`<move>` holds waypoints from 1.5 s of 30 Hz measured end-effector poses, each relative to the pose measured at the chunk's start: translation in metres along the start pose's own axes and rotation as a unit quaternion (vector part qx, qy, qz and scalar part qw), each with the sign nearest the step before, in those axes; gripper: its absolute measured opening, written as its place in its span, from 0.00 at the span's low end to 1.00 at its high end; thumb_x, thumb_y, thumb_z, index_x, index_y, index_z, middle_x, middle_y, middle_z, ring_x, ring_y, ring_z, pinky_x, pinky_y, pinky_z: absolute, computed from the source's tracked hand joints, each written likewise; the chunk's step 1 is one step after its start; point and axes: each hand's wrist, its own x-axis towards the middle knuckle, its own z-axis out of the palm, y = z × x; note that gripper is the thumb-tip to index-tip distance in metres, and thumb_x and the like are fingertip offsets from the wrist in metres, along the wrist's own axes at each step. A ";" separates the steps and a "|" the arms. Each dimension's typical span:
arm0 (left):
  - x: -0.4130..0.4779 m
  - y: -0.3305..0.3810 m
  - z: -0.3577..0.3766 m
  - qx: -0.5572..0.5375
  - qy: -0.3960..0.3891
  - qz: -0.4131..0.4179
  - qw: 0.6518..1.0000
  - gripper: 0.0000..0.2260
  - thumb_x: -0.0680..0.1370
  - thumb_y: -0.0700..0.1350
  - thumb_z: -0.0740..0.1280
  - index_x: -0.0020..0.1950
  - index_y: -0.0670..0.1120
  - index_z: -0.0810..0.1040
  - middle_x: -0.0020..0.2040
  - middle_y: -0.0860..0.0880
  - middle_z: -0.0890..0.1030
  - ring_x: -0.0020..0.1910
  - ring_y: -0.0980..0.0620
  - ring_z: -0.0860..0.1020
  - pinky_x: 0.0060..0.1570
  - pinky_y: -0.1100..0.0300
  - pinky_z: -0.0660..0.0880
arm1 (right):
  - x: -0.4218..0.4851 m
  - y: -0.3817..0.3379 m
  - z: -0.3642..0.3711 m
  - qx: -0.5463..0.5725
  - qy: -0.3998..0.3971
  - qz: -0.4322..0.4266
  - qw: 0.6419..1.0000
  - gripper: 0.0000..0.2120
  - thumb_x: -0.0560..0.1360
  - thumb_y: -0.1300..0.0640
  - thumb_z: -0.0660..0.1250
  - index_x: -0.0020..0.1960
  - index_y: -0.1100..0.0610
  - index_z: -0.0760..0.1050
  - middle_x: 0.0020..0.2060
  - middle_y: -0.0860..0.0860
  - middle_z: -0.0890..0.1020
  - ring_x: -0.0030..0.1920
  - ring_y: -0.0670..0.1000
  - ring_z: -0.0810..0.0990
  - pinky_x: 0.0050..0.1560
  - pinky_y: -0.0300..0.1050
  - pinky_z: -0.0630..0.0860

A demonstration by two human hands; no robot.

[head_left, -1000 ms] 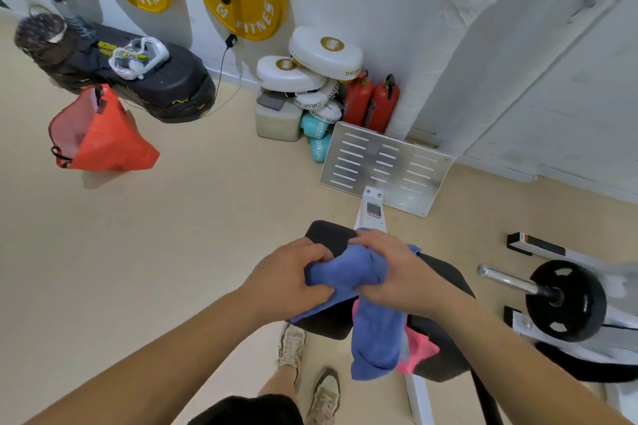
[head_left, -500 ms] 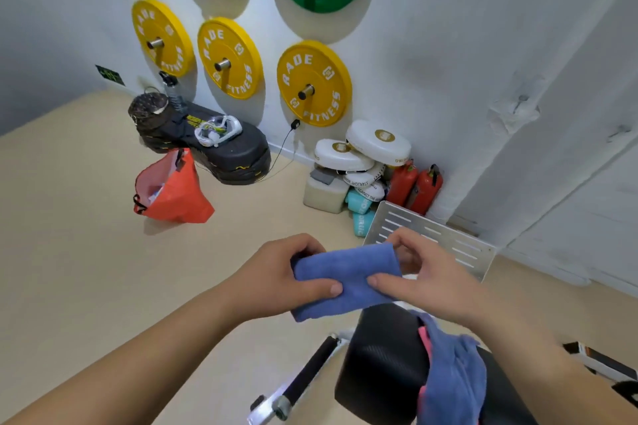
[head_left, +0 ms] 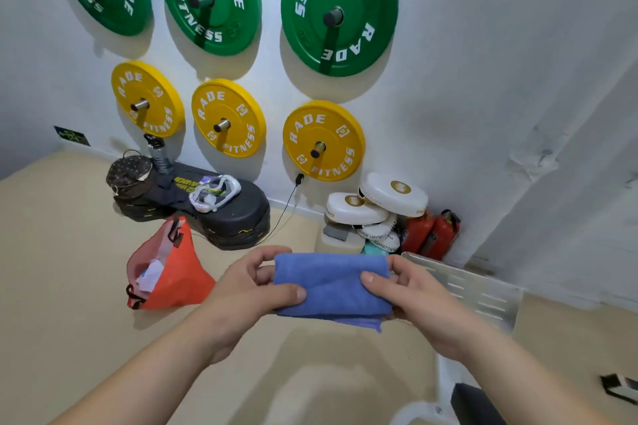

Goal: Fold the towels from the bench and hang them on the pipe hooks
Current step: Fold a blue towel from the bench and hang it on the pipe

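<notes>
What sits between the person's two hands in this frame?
In the head view, a folded blue terry towel spans the gap, left hand and right hand each in a grip on one end.

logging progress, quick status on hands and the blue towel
Left hand and right hand both pinching the folded blue cloth towel, one at each end. Towel held flat in the air. Nothing in the way; no hook in view.

White wall (plate-hung), beige floor
</notes>
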 end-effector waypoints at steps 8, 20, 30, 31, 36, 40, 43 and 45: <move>0.108 0.092 0.037 0.028 -0.056 0.042 0.997 0.17 0.74 0.42 0.77 0.61 0.47 0.80 0.49 0.44 0.88 0.47 0.47 0.87 0.42 0.57 0.80 | 0.037 -0.059 -0.057 0.074 0.124 -0.007 0.989 0.20 0.79 0.50 0.70 0.67 0.58 0.76 0.58 0.54 0.87 0.57 0.53 0.86 0.57 0.50 0.82; 0.307 0.241 0.182 0.137 -0.100 0.188 0.967 0.15 0.71 0.50 0.80 0.55 0.55 0.82 0.47 0.50 0.87 0.46 0.51 0.86 0.47 0.52 0.84 | 0.103 -0.184 -0.257 -0.029 0.258 -0.042 0.965 0.16 0.79 0.68 0.66 0.64 0.57 0.78 0.56 0.60 0.86 0.57 0.60 0.86 0.62 0.61 0.81; 0.471 0.402 0.304 0.113 -0.267 0.233 0.928 0.18 0.67 0.46 0.79 0.56 0.48 0.83 0.52 0.48 0.87 0.52 0.48 0.86 0.55 0.47 0.83 | 0.180 -0.320 -0.422 -0.113 0.454 -0.103 0.878 0.17 0.77 0.64 0.64 0.63 0.51 0.77 0.51 0.57 0.87 0.50 0.59 0.88 0.51 0.55 0.86; 0.487 0.418 0.315 0.113 -0.284 0.241 0.921 0.18 0.67 0.45 0.78 0.56 0.48 0.83 0.52 0.47 0.87 0.52 0.48 0.86 0.56 0.47 0.83 | 0.186 -0.335 -0.438 -0.109 0.469 -0.111 0.870 0.17 0.76 0.65 0.64 0.62 0.52 0.77 0.52 0.58 0.86 0.51 0.59 0.87 0.51 0.57 0.86; 0.556 0.493 0.381 0.131 -0.313 0.300 0.892 0.11 0.73 0.43 0.78 0.55 0.50 0.84 0.51 0.50 0.87 0.49 0.50 0.87 0.54 0.50 0.83 | 0.198 -0.404 -0.513 -0.091 0.528 -0.136 0.833 0.18 0.74 0.64 0.65 0.62 0.51 0.77 0.53 0.57 0.86 0.52 0.60 0.87 0.51 0.58 0.86; 0.579 0.550 0.440 0.139 -0.317 0.356 0.868 0.12 0.74 0.42 0.76 0.56 0.51 0.83 0.53 0.53 0.86 0.46 0.51 0.87 0.57 0.47 0.82 | 0.187 -0.453 -0.570 -0.105 0.561 -0.133 0.810 0.20 0.72 0.65 0.66 0.63 0.52 0.75 0.54 0.60 0.85 0.51 0.61 0.87 0.50 0.56 0.86; 0.583 0.588 0.479 0.131 -0.317 0.401 0.849 0.12 0.75 0.42 0.76 0.56 0.51 0.82 0.53 0.53 0.86 0.46 0.51 0.87 0.56 0.48 0.83 | 0.173 -0.487 -0.605 -0.141 0.581 -0.152 0.787 0.19 0.71 0.66 0.65 0.60 0.53 0.76 0.53 0.61 0.84 0.51 0.63 0.87 0.52 0.58 0.86; 0.583 0.611 0.502 0.115 -0.311 0.435 0.837 0.12 0.75 0.42 0.76 0.57 0.51 0.82 0.54 0.52 0.86 0.46 0.51 0.87 0.55 0.49 0.83 | 0.162 -0.508 -0.627 -0.165 0.587 -0.198 0.767 0.22 0.73 0.68 0.65 0.64 0.53 0.73 0.54 0.60 0.83 0.53 0.63 0.86 0.54 0.58 0.85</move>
